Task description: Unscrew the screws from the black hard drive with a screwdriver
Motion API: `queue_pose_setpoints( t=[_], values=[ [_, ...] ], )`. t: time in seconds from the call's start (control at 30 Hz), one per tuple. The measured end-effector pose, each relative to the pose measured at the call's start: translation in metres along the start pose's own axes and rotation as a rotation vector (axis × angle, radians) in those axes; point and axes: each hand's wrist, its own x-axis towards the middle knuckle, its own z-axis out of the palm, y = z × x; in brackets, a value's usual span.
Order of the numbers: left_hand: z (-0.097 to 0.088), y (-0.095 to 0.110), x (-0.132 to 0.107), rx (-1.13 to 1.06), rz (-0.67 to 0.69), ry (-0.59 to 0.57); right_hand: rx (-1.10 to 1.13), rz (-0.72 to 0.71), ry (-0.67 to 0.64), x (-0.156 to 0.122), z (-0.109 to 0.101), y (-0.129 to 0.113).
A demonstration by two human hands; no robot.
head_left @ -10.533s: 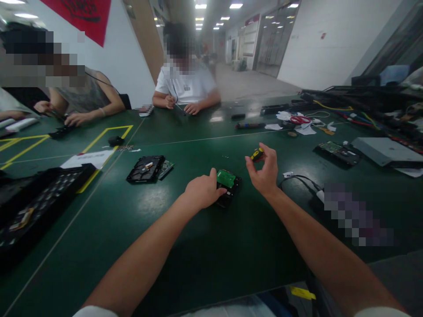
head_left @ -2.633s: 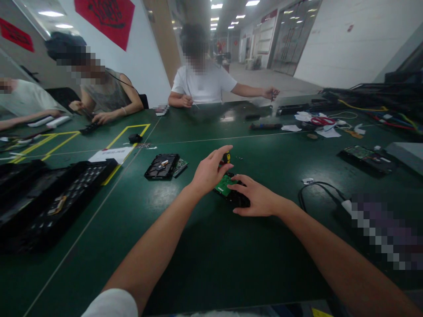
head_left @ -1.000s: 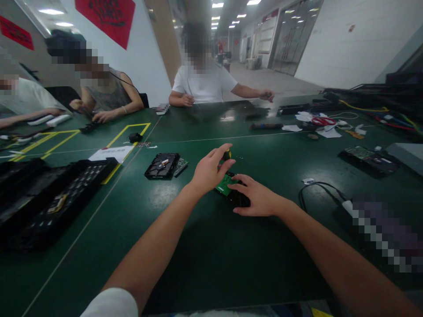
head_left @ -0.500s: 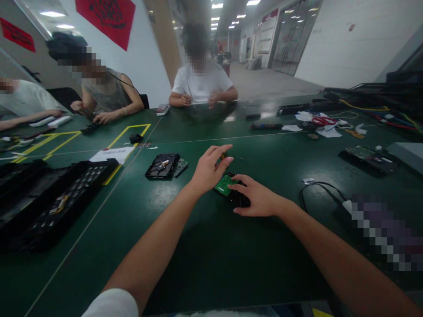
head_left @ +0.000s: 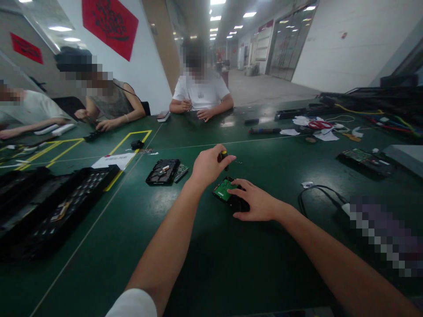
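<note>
A hard drive point(head_left: 222, 191) lies on the green table with its green circuit board facing up. My right hand point(head_left: 259, 200) grips it from the right, fingertips on the board and thumb at the near side. Just beyond the drive, my left hand point(head_left: 208, 165) is closed around a yellow-and-black screwdriver point(head_left: 224, 160), held upright; its tip is hard to make out. A few tiny screws point(head_left: 239, 162) lie past that hand. To the left rests a second hard drive point(head_left: 161, 171), beside a loose circuit board point(head_left: 181, 172).
Black plastic trays point(head_left: 49, 211) occupy the left side. At the right are another hard drive point(head_left: 365, 162), a black cable point(head_left: 306, 191) and a grey box point(head_left: 406, 156). Red-handled scissors point(head_left: 320, 125) lie among paper scraps at the back. Several people sit across the table.
My left hand has turned and closed around the screwdriver, which now stands upright. My right hand stays on the hard drive. The person opposite has lowered a hand to the table; the view has tilted slightly.
</note>
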Motion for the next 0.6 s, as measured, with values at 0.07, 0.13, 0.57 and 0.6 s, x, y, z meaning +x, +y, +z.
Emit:
queue_pose_setpoints(
  t=[0.07,0.13,0.57,0.6],
  values=[
    [0.000,0.002,0.000,0.029,-0.003,0.002,0.003,0.001,-0.002,0.000,0.000,0.000],
    [0.000,0.006,-0.001,0.035,0.012,-0.006,0.006,0.003,-0.001,0.000,-0.001,-0.001],
    [-0.003,0.008,-0.002,-0.370,0.007,-0.183,-0.002,-0.009,0.001,-0.001,0.000,0.000],
    [-0.004,0.007,-0.002,-0.392,-0.002,-0.195,-0.001,-0.012,0.001,-0.001,-0.001,0.000]
  ],
)
